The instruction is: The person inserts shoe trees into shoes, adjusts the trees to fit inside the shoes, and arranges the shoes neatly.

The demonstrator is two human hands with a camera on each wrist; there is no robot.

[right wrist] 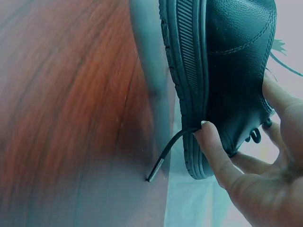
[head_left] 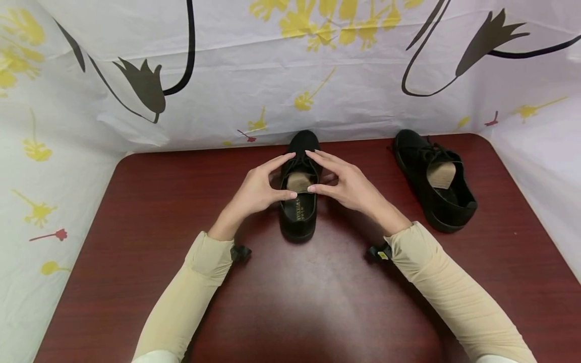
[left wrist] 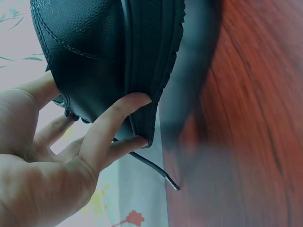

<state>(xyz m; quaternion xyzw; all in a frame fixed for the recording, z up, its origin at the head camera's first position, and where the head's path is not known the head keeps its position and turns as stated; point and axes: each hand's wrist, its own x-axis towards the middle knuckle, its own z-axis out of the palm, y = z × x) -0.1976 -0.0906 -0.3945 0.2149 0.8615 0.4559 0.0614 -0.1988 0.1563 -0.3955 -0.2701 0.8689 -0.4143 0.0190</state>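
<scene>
A black lace-up shoe (head_left: 297, 224) stands on the table with its toe toward the back wall, gold lettering on its insole. Beige stuffing (head_left: 299, 181) fills the front of its opening. My left hand (head_left: 254, 189) holds the shoe's left side, thumb at the opening, other fingers by the laces and along the sole edge. Opposite it, my right hand (head_left: 351, 185) holds the right side the same way, one fingertip by the sole edge in the right wrist view. A loose lace end (right wrist: 158, 163) hangs out there; another lace end (left wrist: 163, 175) shows in the left wrist view.
To the right lies a second black shoe (head_left: 415, 174), angled, with beige stuffing (head_left: 441, 175) inside. Both shoes are on a dark red wooden table (head_left: 181, 212). A white patterned cloth (head_left: 218, 101) rises along the table's back and sides. Each wrist carries a small black camera.
</scene>
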